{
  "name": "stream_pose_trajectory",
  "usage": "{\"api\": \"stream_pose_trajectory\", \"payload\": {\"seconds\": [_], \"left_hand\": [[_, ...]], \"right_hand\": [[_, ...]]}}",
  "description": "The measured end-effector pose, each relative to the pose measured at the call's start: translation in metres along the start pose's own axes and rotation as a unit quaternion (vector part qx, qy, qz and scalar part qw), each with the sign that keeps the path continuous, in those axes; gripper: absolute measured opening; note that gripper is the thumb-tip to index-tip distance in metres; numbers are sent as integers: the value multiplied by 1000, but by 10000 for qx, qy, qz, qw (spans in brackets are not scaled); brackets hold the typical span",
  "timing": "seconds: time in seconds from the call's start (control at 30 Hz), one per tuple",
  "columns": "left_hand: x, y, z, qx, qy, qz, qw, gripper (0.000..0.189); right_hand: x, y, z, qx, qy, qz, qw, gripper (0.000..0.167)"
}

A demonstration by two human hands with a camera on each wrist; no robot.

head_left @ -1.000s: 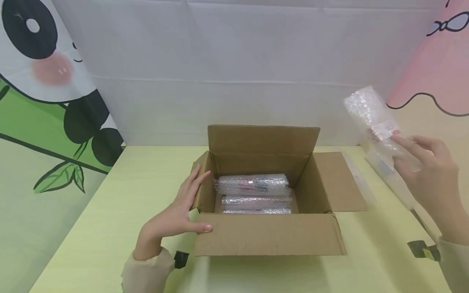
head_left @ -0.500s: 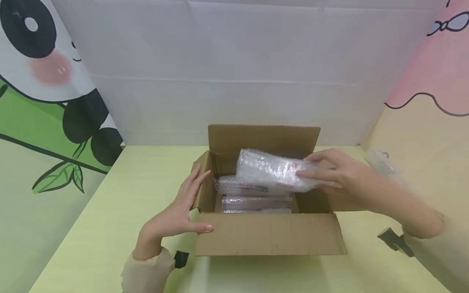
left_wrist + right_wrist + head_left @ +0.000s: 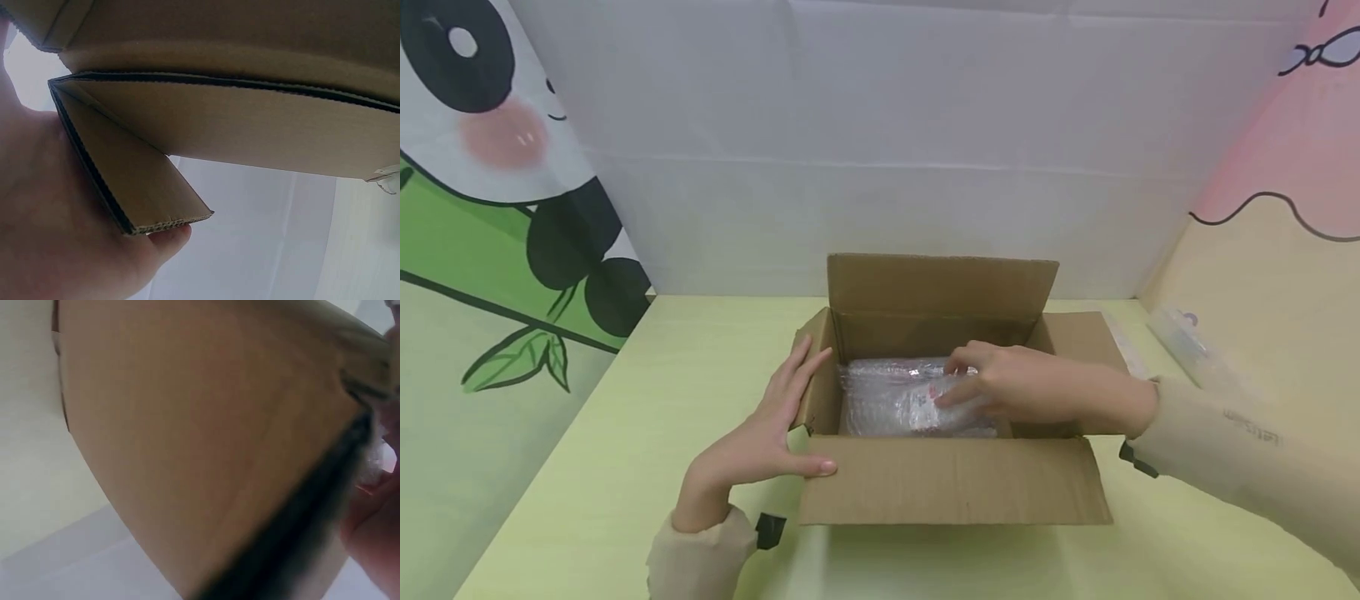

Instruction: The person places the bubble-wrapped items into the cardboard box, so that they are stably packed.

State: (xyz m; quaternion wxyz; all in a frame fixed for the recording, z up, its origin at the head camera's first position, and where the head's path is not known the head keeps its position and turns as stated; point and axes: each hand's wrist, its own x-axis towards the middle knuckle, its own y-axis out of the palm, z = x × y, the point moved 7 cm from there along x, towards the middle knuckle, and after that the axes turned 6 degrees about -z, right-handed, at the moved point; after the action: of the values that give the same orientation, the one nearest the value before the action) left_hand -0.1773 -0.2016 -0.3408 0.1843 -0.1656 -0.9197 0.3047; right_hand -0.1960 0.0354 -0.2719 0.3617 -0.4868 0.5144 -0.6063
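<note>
An open cardboard box [image 3: 955, 483] stands on the table with several bubble-wrapped packages inside. My left hand [image 3: 760, 437] rests against its left side, long fingers straight along the left flap and thumb on the front flap. In the left wrist view that hand [image 3: 75, 206] lies close against a cardboard flap [image 3: 125, 162]. Inside the box, my right hand [image 3: 1000, 379] holds the right end of a bubble-wrapped package [image 3: 887, 404] bearing a white label. This package lies flat over the others and mostly covers them. The box wall [image 3: 200, 437] hides most of the right hand in the right wrist view.
A clear plastic item [image 3: 1187, 337] lies at the table's right edge, by the side wall. The box's flaps stick out at the back [image 3: 940, 283], right [image 3: 1082, 337] and front. A white cloth wall [image 3: 880, 208] rises behind the table [image 3: 587, 467].
From the far right, my right hand has carried the bubble-wrapped package left and lowered it into the box, turning it to lie crosswise. The left hand has stayed on the box.
</note>
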Motion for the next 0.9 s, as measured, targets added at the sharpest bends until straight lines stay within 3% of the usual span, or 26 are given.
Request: {"api": "stream_pose_trajectory", "payload": {"seconds": [0.27, 0.53, 0.7, 0.9], "left_hand": [[0, -1, -1, 42, -54, -36, 10000, 119], [0, -1, 0, 53, -10, -52, 10000, 118], [0, 0, 0, 30, 7, -57, 10000, 118], [0, 0, 0, 40, 16, -40, 10000, 118]], "right_hand": [[-2, 17, -4, 157, 399, 697, 9966, 46], [-11, 34, -7, 253, 709, 1517, 9856, 55], [-13, 27, -9, 338, 863, 1480, 9846, 59], [-16, -9, -12, 673, 932, 886, 9894, 54]]}}
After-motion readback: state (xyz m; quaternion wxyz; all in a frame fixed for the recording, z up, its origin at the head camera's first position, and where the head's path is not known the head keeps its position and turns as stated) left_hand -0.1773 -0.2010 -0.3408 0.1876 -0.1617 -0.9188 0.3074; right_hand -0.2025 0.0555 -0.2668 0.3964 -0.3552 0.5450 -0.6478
